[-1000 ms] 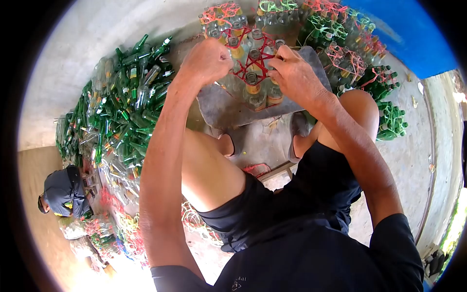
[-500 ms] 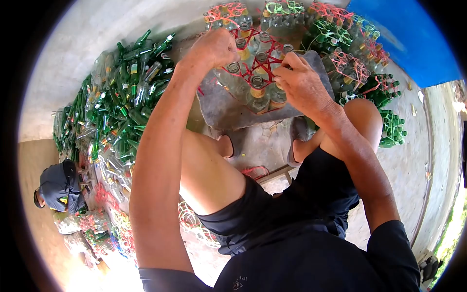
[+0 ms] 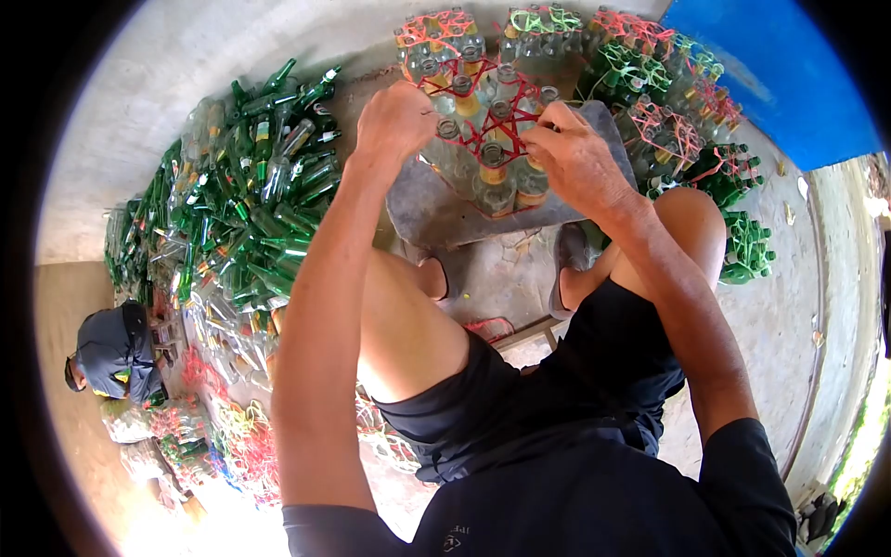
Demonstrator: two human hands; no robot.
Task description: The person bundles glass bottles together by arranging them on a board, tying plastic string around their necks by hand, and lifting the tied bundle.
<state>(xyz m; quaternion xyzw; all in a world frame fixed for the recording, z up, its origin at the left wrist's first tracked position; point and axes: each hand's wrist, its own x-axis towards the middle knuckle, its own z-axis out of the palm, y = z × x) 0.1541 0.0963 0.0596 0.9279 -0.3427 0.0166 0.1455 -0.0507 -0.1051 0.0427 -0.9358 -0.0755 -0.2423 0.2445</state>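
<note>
A cluster of clear glass bottles (image 3: 494, 193) stands upright on a grey slab (image 3: 432, 220) in front of my knees. Red plastic strap (image 3: 483, 119) criss-crosses around the bottle necks. At the cluster's left edge, my left hand (image 3: 397, 123) is closed with fingertips pinched where the strap meets it; the pinch itself is partly hidden. On the opposite edge, beside a front bottle's neck, my right hand (image 3: 577, 156) pinches the strap between thumb and fingers.
Loose green and clear bottles (image 3: 251, 195) form a big heap at left. Strapped bundles (image 3: 664, 135) line the back and right, near a blue panel (image 3: 770, 74). Another person (image 3: 116, 353) sits bent over at far left. Tangled straps (image 3: 246, 441) lie lower left.
My left hand has moved down and to the left, away from the bottle tops. My right hand stays nearly in place at the right edge of the bottles.
</note>
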